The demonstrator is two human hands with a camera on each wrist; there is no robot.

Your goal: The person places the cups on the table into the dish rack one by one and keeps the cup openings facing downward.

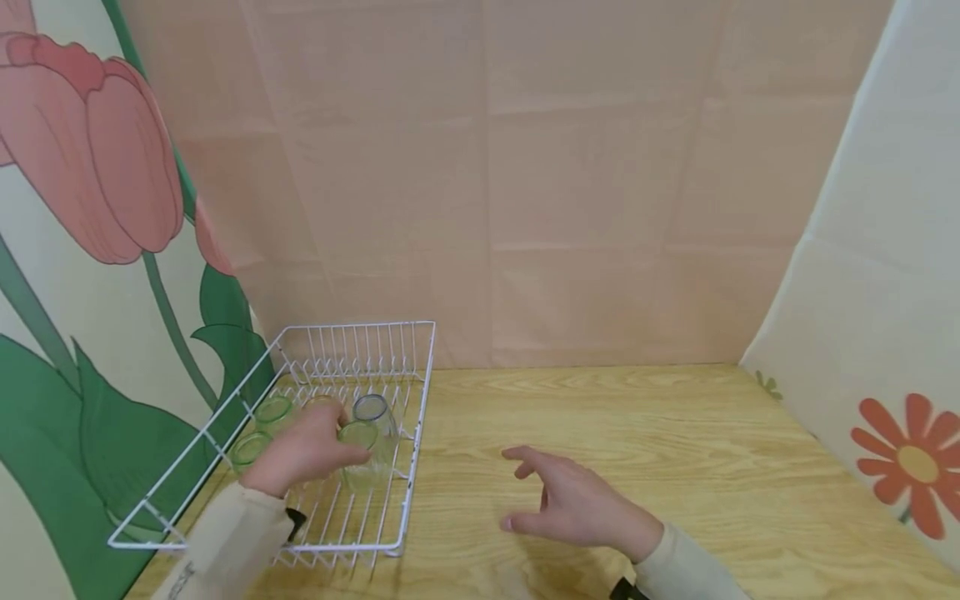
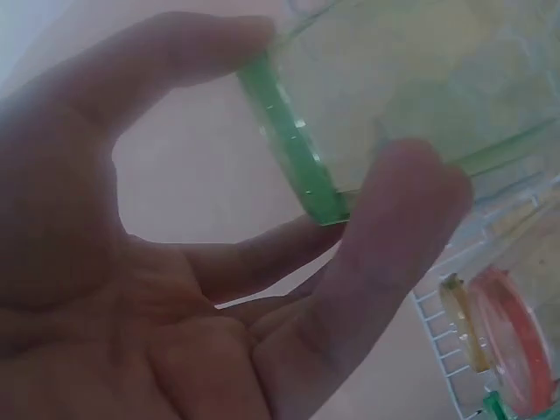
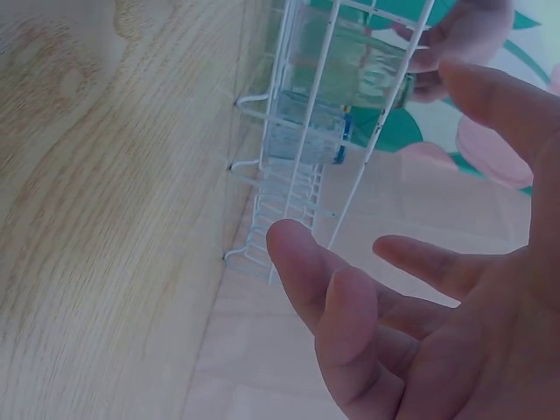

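In the head view my left hand [image 1: 306, 452] reaches into the white wire rack [image 1: 408, 492]. Its thumb and fingers grip a green-tinted glass [image 1: 363, 468] near the rim, which the left wrist view shows close up as a thick green rim [image 2: 293, 144]. Right behind that glass stands a bluish clear glass [image 1: 386, 421]. To the left of the hand are two more green-rimmed glasses [image 1: 273, 410], and my hand partly hides others. My right hand [image 1: 577, 507] hovers over the wooden table, to the right of the rack, holding nothing, its fingers spread loosely apart from the thumb.
The wooden table [image 1: 600, 425] extends right of the rack. A pink cloth backdrop [image 1: 525, 208] hangs behind it, with a tulip-printed sheet [image 1: 97, 158] at left and a flower-printed one [image 1: 900, 333] at right. Amber [image 2: 466, 324] and red rims [image 2: 521, 341] show in the left wrist view.
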